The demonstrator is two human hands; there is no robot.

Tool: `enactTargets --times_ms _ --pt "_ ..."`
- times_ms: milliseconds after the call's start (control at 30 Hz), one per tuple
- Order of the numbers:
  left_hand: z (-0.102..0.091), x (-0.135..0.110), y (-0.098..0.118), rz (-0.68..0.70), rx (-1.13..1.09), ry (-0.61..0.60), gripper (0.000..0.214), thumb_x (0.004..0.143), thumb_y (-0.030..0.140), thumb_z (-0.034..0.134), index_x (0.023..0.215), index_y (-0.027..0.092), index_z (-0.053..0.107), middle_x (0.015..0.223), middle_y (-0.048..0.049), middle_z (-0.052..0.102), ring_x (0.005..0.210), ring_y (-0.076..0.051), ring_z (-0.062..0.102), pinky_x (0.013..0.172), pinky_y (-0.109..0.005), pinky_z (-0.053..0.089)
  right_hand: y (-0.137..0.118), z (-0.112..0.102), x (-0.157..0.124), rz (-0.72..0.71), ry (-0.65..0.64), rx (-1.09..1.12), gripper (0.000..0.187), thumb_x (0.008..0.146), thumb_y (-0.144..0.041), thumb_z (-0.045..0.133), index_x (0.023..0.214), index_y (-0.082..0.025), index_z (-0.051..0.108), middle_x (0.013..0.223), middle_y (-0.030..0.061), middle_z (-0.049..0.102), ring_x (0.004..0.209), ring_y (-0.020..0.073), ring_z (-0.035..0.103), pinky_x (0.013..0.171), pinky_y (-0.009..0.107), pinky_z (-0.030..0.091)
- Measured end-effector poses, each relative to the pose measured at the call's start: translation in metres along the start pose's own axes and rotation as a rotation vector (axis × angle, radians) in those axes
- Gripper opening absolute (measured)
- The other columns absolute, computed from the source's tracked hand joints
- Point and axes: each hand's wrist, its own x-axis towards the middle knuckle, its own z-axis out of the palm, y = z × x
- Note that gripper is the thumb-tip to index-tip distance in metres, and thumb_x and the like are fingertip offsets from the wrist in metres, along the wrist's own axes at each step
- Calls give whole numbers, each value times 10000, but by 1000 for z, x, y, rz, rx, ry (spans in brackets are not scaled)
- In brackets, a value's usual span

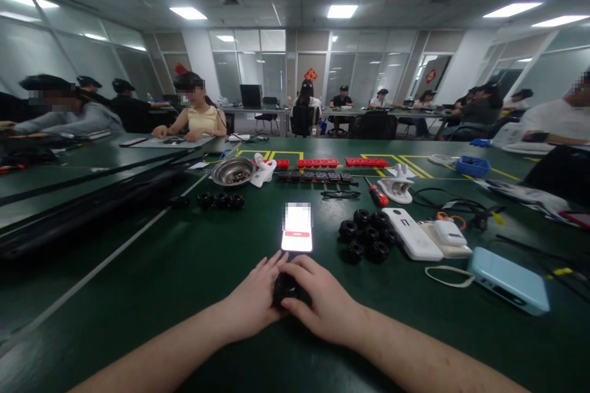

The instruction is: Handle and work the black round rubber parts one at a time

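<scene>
Between my two hands is a black wheel-like part [286, 285], held low over the green table. My right hand [325, 301] is closed around its right side, with the thumb at the near edge and fingers curled over the top. My left hand [258, 291] presses along its left side, fingers stretched forward and its thumb hidden. Just beyond my fingertips lies a phone [297, 241] with a lit screen. To the right is a cluster of similar black wheels [369, 232]. Another row of small black wheels [221, 201] sits to the left.
A metal bowl [233, 172] with small pieces, red trays [318, 163], a black strip of parts [318, 177] and a screwdriver [378, 193] lie farther back. At right are a white power bank [412, 236] and a light-blue box [509, 279]. Other people sit at tables around.
</scene>
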Motion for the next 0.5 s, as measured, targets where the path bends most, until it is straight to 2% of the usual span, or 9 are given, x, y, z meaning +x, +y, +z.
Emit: enactTargets --times_ms 133,233,333,400,500 --pt "-1 -27 6 -144 84 -16 606 786 360 477 1325 157 288 1406 -126 256 1300 -255 205 1051 -486 183 -10 12 -2 42 -66 37 436 749 -175 570 1167 -204 449 1064 66 497 940 181 508 856 313 425" --pt "0 -54 4 -209 116 -1 568 803 399 442 1311 176 320 1394 -108 279 1286 -269 234 1044 -491 206 -19 22 -1 69 -94 63 428 746 -165 569 1157 -206 455 1046 60 499 916 171 523 836 291 443" --pt "8 -86 -11 -220 160 37 512 835 424 375 1314 266 290 1393 -60 275 1271 -272 266 1016 -504 264 -28 33 3 57 -111 40 441 734 -158 576 1156 -199 454 1064 67 483 915 170 528 825 278 452" --pt "13 -110 -27 -210 208 97 510 830 422 388 1312 303 272 1388 -39 280 1261 -282 282 992 -506 307 -32 41 10 46 -114 10 460 739 -163 573 1177 -199 438 1095 77 470 934 177 528 832 284 453" --pt "22 -147 -56 -244 310 197 533 810 469 406 1303 296 299 1360 -60 321 1226 -312 340 948 -519 357 -34 58 35 38 -96 -19 466 748 -171 573 1190 -206 431 1116 77 466 944 182 536 833 289 463"
